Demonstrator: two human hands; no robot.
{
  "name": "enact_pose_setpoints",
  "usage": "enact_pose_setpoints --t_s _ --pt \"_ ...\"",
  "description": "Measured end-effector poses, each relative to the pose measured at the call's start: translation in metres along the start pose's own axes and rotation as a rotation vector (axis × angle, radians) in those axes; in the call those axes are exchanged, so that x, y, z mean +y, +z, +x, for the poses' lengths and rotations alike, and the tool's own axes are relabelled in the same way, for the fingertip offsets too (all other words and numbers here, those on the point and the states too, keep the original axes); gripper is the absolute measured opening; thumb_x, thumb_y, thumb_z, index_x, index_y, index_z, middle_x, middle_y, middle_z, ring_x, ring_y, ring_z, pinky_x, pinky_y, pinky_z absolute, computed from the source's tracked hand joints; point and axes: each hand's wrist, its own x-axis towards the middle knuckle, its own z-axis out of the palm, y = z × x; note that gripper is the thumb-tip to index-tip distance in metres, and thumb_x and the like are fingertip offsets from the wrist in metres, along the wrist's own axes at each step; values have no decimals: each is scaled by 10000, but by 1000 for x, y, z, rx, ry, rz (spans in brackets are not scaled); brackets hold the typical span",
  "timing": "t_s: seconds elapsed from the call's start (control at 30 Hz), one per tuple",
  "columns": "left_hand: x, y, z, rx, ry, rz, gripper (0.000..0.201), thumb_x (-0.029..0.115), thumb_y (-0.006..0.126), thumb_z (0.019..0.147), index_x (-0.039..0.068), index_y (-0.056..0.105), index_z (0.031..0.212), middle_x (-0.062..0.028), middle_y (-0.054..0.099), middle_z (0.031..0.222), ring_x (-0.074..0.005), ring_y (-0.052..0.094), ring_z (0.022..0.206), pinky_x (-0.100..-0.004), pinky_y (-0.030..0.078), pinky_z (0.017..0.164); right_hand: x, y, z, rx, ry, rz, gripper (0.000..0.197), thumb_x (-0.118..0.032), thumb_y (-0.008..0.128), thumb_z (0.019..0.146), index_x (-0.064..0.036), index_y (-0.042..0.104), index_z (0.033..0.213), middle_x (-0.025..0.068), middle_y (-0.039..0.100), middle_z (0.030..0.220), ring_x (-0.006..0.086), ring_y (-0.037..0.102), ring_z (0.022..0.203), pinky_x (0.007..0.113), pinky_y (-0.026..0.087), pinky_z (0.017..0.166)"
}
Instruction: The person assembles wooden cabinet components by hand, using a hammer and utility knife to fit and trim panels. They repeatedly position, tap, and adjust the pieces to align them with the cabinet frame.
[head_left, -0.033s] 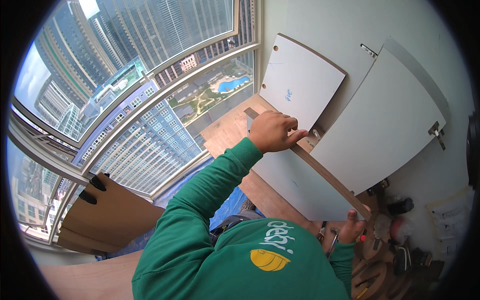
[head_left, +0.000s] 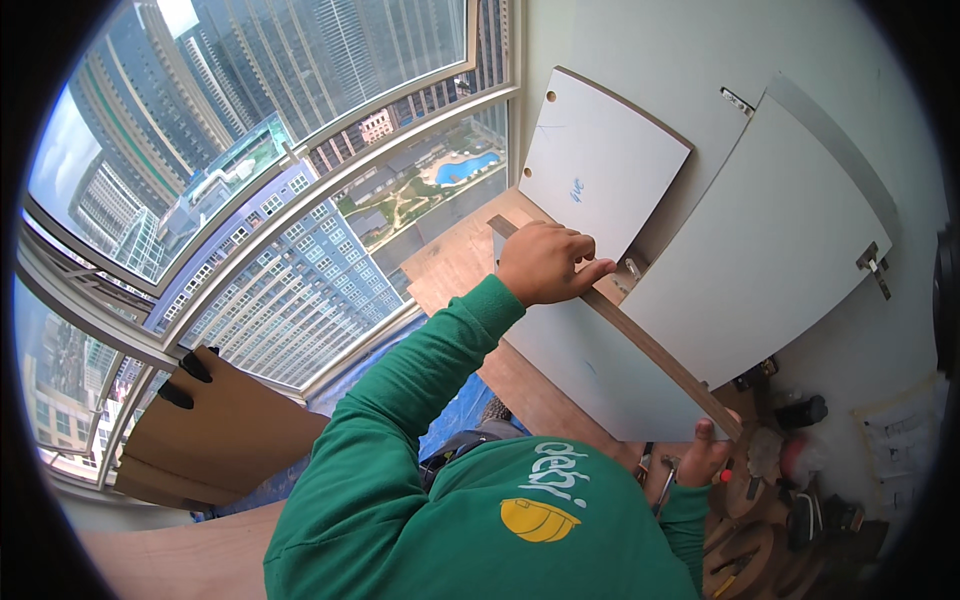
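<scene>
A white cabinet panel [head_left: 600,375] with a brown wood-grain edge stands upright on the wooden work surface [head_left: 545,375] in front of me. My left hand [head_left: 550,262] is closed over its upper edge near the far left end, fingers curled and thumb along the edge. At the near right end my right hand [head_left: 708,458] grips the corner, its thumb on the face towards me and its other fingers largely hidden behind the panel. Beyond it, a smaller white door panel [head_left: 600,165] with two round holes and a blue handwritten mark leans against the wall.
A large white door [head_left: 765,240] with metal hinges [head_left: 874,264] leans at the right. Tools, including a hammer [head_left: 668,475], and rolls of edging strip [head_left: 748,560] lie lower right. Tall windows [head_left: 300,170] line the left, with a brown board [head_left: 215,435] below and blue sheeting [head_left: 455,425] on the floor.
</scene>
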Motion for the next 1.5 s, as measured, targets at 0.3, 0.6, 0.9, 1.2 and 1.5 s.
enact_pose_setpoints --t_s 0.3,0.6,0.9,1.2,1.5 --pt "-5 -1 7 12 18 10 433 515 663 990 146 710 769 -21 691 703 -261 686 720 -411 515 686 2 6 5 -8 3 49 631 -569 749 959 -15 565 1199 41 537 1112 152 561 1011 335 488 924" --pt "-4 0 4 40 16 -5 413 488 674 982 146 699 752 -21 677 692 -262 672 708 -409 508 684 3 5 2 -3 -8 50 622 -546 761 960 -20 559 1222 37 553 1126 155 555 1025 334 476 946" --pt "-5 -2 0 85 52 -12 388 454 686 975 135 705 756 -30 683 696 -262 667 698 -405 502 685 -12 14 -3 28 3 69 649 -593 728 966 -22 568 1229 25 557 1078 143 548 1002 330 467 923" --pt "-5 -4 -5 107 66 -2 372 436 696 971 133 711 756 -36 684 696 -265 671 701 -405 499 680 -12 14 -8 33 2 77 663 -598 734 960 -19 566 1236 38 548 1124 150 545 1037 339 464 943" --pt "-6 -3 -8 140 77 -7 436 477 696 961 119 690 711 -31 673 677 -264 671 684 -405 503 646 -7 11 -13 15 37 142 660 -527 802 931 -22 526 1253 47 530 1149 175 555 1067 344 472 979"
